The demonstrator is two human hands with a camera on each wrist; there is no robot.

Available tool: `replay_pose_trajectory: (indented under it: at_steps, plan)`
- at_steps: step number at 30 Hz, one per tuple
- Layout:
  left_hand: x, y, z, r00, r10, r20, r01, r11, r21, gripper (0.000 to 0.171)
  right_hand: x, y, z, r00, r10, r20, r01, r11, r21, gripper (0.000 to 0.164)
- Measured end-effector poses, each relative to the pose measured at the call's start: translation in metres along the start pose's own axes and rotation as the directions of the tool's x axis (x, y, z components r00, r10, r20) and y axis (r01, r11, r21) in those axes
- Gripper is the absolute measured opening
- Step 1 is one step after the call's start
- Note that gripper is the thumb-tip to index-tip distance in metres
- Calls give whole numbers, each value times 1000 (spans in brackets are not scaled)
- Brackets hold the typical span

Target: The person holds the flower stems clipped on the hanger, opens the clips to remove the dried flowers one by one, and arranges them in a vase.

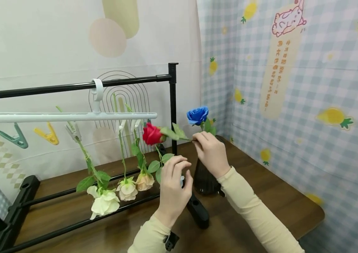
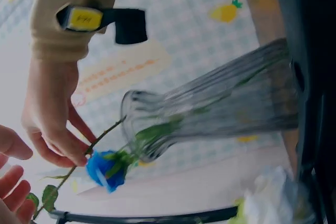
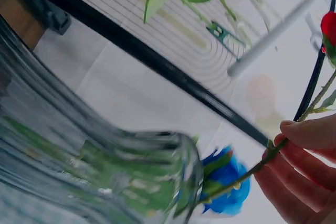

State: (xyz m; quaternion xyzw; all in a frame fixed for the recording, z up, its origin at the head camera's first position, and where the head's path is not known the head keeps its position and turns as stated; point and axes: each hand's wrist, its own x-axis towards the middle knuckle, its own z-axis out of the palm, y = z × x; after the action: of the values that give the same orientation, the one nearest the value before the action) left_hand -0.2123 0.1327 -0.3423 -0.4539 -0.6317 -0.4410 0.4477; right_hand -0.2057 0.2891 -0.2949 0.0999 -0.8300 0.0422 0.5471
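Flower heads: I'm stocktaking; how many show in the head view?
5: red rose held by the right hand; blue rose above the ribbed glass vase; hanging upside down, white bloom, cream bloom and peach bloom. The left hand may hide another.

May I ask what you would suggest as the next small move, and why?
I would probably bring the left hand to the stem of the red rose near its bloom, to steady it: only the right hand pinches that stem, the rose points nearly sideways, and the left hand is open close by.
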Motion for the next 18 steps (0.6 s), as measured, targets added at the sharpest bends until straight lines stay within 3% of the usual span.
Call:
replay_pose_trajectory:
  at_steps: [2,4,6,7,9,12,15,18]
  plan:
    - [-3,1,9,999,-20,29,20,1000,-9,24,0,7,-2,998,56,17,-57,998,33,10]
    - [-5,1,18,993,-79,86,80,997,-9,24,0,14,-3,994,106,39,-109,992,62,9]
    - [-7,1,27,972,-169,163,172,985,-4,27,-1,19,-5,986,155,61,-160,984,82,9]
    - [-8,1,32,954,-219,207,224,975,-4,29,-1,22,-5,981,180,73,-186,979,87,10]
    - [-9,1,41,903,-314,295,327,945,4,35,-2,26,-6,969,230,88,-239,965,112,11]
    - [-9,0,54,801,-437,409,473,881,13,46,-4,33,-6,949,295,110,-309,941,137,17]
    - [-9,-3,67,701,-528,480,586,809,36,60,-5,37,-5,930,344,127,-361,920,153,23]
    - [-10,-8,79,623,-587,517,668,743,40,76,-7,40,-4,910,386,149,-408,897,169,29]
